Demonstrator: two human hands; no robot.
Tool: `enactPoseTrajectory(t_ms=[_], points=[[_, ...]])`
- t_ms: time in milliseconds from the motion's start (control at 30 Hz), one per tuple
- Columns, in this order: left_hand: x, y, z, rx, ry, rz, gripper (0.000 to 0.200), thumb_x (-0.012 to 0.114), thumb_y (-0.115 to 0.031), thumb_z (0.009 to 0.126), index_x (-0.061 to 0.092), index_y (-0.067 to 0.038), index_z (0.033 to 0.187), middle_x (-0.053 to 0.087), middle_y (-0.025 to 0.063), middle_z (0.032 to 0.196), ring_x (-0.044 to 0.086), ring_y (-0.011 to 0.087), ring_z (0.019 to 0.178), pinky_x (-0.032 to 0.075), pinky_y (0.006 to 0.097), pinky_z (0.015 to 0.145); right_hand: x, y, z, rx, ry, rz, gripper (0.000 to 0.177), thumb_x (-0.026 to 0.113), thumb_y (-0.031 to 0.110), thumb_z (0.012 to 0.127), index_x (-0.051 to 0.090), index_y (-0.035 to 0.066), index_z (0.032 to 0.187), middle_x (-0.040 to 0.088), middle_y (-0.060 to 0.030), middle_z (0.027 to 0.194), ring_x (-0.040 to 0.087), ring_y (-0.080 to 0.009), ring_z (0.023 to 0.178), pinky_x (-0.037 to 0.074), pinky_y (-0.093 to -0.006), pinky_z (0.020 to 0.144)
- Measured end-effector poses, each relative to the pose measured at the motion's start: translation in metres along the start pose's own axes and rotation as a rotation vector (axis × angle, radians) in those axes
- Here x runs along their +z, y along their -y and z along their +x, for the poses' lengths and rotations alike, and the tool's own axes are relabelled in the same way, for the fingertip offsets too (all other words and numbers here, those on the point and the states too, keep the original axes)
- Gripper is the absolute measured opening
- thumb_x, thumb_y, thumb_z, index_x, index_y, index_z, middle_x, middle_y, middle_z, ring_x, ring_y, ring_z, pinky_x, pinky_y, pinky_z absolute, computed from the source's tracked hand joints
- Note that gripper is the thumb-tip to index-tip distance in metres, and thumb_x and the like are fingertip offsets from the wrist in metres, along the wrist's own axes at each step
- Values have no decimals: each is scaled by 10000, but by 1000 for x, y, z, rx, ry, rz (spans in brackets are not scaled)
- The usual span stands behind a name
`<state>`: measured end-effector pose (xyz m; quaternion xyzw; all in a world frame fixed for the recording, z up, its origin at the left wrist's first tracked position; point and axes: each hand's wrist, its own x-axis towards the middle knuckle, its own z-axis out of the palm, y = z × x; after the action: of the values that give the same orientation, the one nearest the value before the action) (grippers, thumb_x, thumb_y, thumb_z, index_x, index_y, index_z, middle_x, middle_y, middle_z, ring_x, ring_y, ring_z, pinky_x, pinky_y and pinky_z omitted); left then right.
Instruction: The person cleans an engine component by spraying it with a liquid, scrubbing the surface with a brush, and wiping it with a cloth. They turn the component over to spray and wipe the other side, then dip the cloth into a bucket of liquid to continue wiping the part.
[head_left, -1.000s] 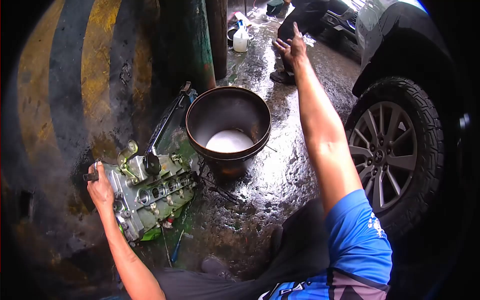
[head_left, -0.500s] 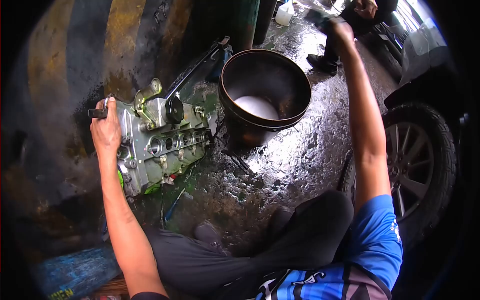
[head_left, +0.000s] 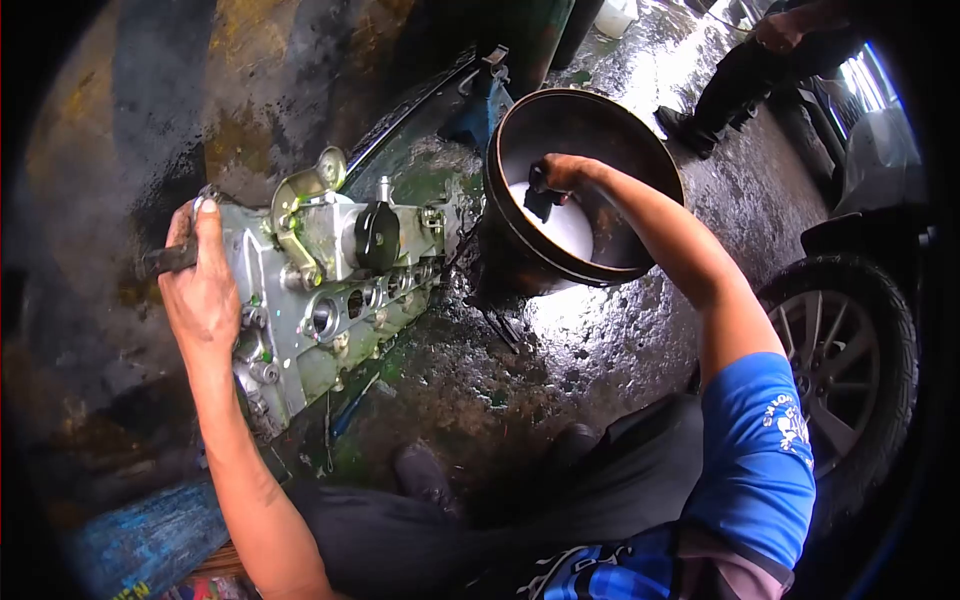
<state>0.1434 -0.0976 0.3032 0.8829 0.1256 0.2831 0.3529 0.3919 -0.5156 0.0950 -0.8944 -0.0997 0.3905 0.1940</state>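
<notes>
1. The L hand is shut tight round 1 end of a metal engine part. The thumb is laid up on top, & a dark stub is seen poking out from under the fingers.
2. The engine part is stretched out to the right of the L hand. It is tilted, on the wet floor, close by the painted wall.
3. A black round cap is stuck on the part, a bit right of the L hand. A bent metal bracket is seen just above & right of the thumb.
4. The R hand is held inside a big dark bucket, below the rim. Its fingers are curled round a small dark thing; what it is can't be told.
5. White stuff is seen at the bottom of the bucket, just under the R hand. Whether it is touched by the dark thing can't be told.
6. The bucket is stood on the floor, w/ its wall just beside the far end of the engine part.
7. A blue metal thing is seen left of the R hand, outside the bucket rim.
8. A car wheel is seen well to the right of the R hand, past the elbow.
9. Beyond the R hand, another person's shoe is seen on the wet floor, & that person's hand is up at the top edge.
</notes>
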Motion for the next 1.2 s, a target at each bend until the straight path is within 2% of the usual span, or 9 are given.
enactPoseTrajectory(t_ms=[100,133,200,367,733,867,967,1067,1200], points=[[3,1,-3,31,10,-2,377,506,-277,1013,596,73,1125,656,135,982,580,196,929,448,326,871,8,-23,35,219,4,-383,126,643,76,772,720,-4,831,694,-184,785,726,-294,731,582,-407,517],[0,3,-2,43,6,8,371,503,-265,1015,595,77,1126,653,130,994,575,193,936,445,324,877,11,-27,43,35,119,-862,238,687,115,748,740,43,969,703,-205,929,698,-318,967,569,-475,733],[-3,6,-6,-45,22,-14,377,498,-273,1020,591,73,1136,654,146,1026,585,211,965,445,334,895,39,-33,55,-91,186,-1055,237,671,143,767,735,35,969,702,-206,936,696,-323,959,561,-480,746],[-9,6,-16,-142,-38,18,379,503,-272,1018,600,73,1141,647,140,1048,574,212,992,432,327,928,173,7,50,-457,303,-709,266,632,214,815,723,17,968,701,-208,953,692,-335,940,541,-491,779],[-1,5,-12,-89,-46,-19,318,517,-254,1011,601,49,1060,617,94,869,543,149,817,460,306,778,85,-33,44,-692,372,-476,423,546,368,919,698,-23,968,698,-213,989,682,-362,897,497,-516,851],[0,24,4,40,-60,47,388,510,-317,1003,609,55,1054,646,180,836,590,231,776,477,358,753,17,-45,53,-1609,708,301,476,522,411,947,691,-34,967,697,-214,999,680,-369,885,485,-523,871],[0,33,11,-11,-43,143,440,521,-376,979,632,46,1034,628,208,760,608,293,735,484,398,745,-34,20,-76,-384,-333,-296,452,626,265,909,544,12,1274,586,-196,1263,626,-302,1048,491,-383,927],[1,43,27,-87,-35,147,495,535,-438,938,645,41,995,645,232,758,632,330,747,481,435,747,-36,95,-165,-316,-621,324,475,631,235,936,519,69,1366,654,-170,1193,632,-190,1036,499,-322,916],[2,33,32,-172,-47,210,517,538,-465,898,650,39,922,650,278,813,654,419,852,474,461,798,46,161,-173,-836,-1012,711,492,688,227,915,529,21,1332,640,-129,1189,602,-187,1067,472,-312,950]])
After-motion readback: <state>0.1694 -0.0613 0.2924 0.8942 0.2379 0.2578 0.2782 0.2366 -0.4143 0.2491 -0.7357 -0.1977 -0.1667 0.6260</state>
